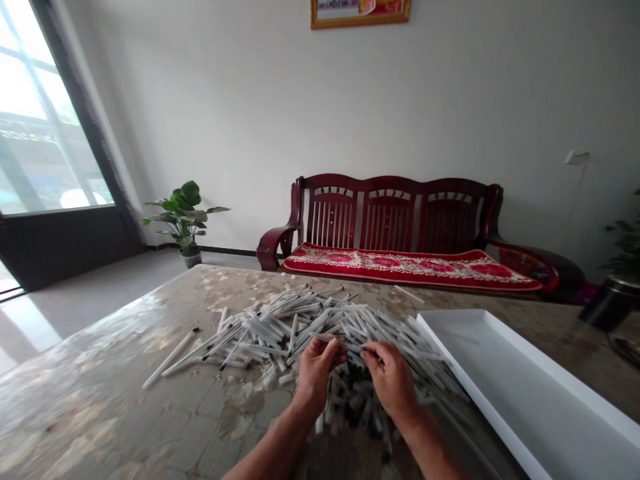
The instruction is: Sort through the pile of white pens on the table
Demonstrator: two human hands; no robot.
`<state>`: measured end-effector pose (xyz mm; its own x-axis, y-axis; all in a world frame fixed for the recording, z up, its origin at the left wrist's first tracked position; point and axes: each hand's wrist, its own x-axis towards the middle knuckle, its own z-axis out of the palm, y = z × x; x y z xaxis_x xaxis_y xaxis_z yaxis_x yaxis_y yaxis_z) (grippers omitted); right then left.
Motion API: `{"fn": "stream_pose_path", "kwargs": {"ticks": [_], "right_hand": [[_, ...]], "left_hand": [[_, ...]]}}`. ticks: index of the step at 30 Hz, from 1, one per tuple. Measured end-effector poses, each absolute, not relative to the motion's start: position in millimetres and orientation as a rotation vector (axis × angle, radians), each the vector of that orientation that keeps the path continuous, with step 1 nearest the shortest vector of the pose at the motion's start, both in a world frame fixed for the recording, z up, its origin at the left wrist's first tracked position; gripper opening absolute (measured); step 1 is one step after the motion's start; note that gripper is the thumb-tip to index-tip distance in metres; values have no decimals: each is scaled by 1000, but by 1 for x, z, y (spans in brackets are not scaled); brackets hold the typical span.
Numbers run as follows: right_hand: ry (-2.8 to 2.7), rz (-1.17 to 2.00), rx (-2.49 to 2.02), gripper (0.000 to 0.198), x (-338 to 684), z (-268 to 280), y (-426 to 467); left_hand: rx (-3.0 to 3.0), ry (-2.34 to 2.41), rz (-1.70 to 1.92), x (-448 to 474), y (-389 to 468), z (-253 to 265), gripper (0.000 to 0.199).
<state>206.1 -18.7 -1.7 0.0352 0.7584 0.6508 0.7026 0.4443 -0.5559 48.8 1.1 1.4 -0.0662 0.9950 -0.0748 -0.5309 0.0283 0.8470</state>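
Note:
My left hand is closed in a pinch on a thin translucent tube. The fingertips of my right hand grip the other end of this tube, so it spans the short gap between both hands, held above the table. Around and beyond my hands spreads a loose pile of whitish tubes, several with black tips. Under and between my wrists lie small dark and pale pieces, too blurred to name. One tube with a dark end lies apart on the left.
A shallow white tray stands at the right, its edge against the pile. The patterned table reaches toward a red wooden bench. A dark canister stands at far right; a potted plant is beyond the table's left end.

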Motion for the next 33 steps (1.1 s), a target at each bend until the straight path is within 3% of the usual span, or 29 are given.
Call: {"fn": "stream_pose_path", "kwargs": {"ticks": [3, 9, 16, 22, 33], "right_hand": [[-1658, 96, -1257, 24, 206, 0, -20], [-1669, 109, -1389, 43, 207, 0, -20], [-1618, 176, -1290, 29, 207, -1, -18], [-1671, 221, -1381, 48, 207, -2, -19], [-1600, 213, -1245, 29, 208, -2, -18]], "left_hand": [[697, 877, 1448, 49, 1, 1, 50], [743, 868, 1444, 50, 1, -2, 48], [720, 866, 1457, 50, 2, -3, 49], [731, 872, 1456, 51, 2, -2, 49], [712, 870, 1457, 53, 0, 0, 49]]}}
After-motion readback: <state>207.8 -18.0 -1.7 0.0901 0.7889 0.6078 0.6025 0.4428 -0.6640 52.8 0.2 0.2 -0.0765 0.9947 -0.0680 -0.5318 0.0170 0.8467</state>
